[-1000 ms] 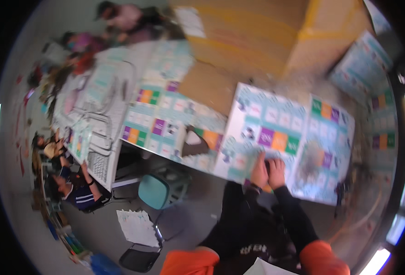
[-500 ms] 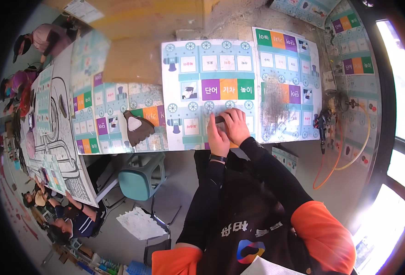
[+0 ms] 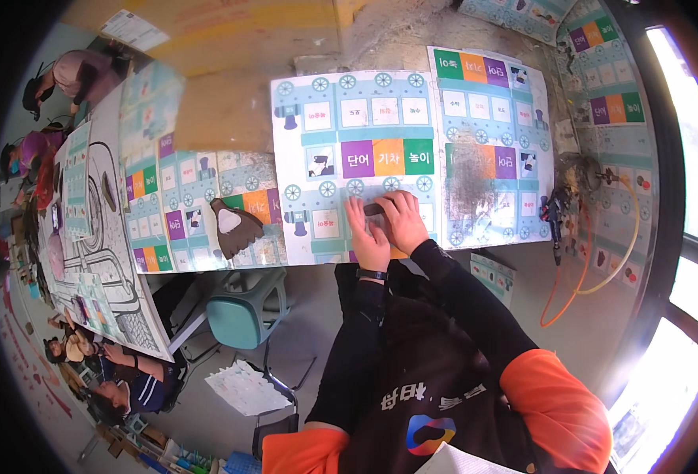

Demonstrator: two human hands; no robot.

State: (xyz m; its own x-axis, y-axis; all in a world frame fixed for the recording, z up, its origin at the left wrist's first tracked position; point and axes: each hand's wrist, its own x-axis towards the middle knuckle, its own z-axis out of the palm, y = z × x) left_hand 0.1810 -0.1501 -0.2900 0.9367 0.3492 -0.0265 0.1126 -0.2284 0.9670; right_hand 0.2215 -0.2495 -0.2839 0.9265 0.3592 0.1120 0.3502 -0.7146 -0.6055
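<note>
On the worktable in front of me lies a printed sheet (image 3: 309, 170) with pale blue wheels, word boxes and a purple, orange and green band. Over its lower middle, my right hand (image 3: 404, 223) has its fingers bent round a small dark piece (image 3: 373, 209), whose exact kind I cannot make out. My left hand (image 3: 367, 237) is beside it, fingers stretched out on the sheet and thumb apart, close to the left end of the dark piece. Both hands cover part of the sheet's lower row.
Left of the sheet lies a dark brown brush-like piece (image 3: 236, 229). A similar printed sheet (image 3: 495, 182) with a black smudge adjoins on the right. An air tool (image 3: 554, 217) with orange and yellow hoses hangs at the table's right end. A teal stool (image 3: 242, 320) stands below; people sit far left.
My left hand has shifted slightly left, its fingers now spread farther from the right hand. The right hand stays at the dark piece. The view has shifted slightly.
</note>
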